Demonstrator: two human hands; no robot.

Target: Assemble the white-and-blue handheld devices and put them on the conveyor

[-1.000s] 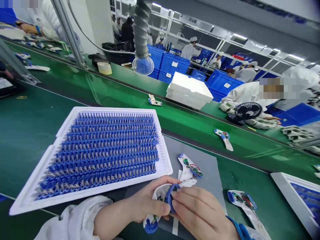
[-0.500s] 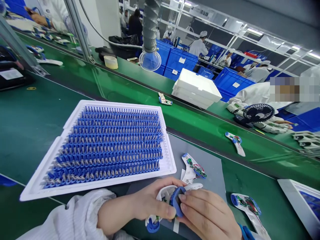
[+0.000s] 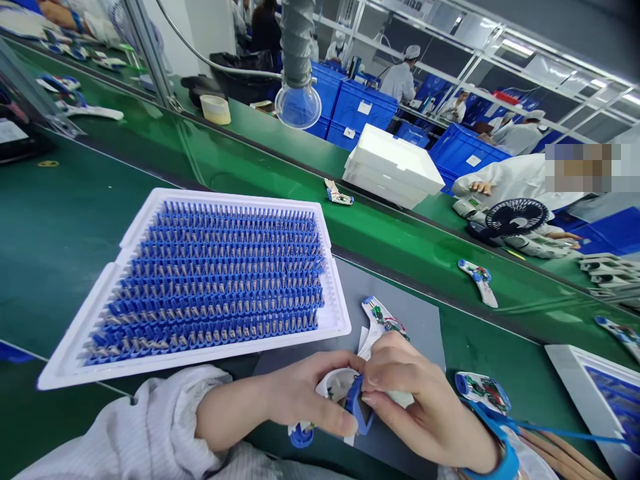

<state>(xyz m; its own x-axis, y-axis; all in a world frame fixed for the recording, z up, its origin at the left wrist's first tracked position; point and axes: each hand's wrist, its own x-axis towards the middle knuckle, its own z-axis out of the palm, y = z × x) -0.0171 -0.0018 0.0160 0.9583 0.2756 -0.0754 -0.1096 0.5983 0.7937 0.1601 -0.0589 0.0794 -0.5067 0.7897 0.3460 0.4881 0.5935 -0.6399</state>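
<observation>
My left hand [image 3: 315,400] is closed around a white handheld-device shell [image 3: 337,381] with a blue end [image 3: 301,435] and a bit of green circuit board. A blue frame-like part [image 3: 356,403] with a dark face sits against the shell, under my left thumb. My right hand [image 3: 415,400] pinches the edge of this blue part with thumb and fingers; its fingertips partly hide it. Just beyond my hands, another open white shell [image 3: 377,317] with green boards and red wire lies on the grey mat [image 3: 420,320].
A white tray [image 3: 335,327] of blue parts with metal pieces stands at left. Another shell [image 3: 483,392] lies at right, near another person's fingers [image 3: 565,447] and a second tray [image 3: 575,380]. Shells ride the green belt [image 3: 400,250]; a fan [image 3: 517,217] stands beyond.
My right hand has gone from flat-lying fingers over the blue part to a raised pinch at its edge. Another person's fingers have appeared at lower right. Shells on the belt have shifted right.
</observation>
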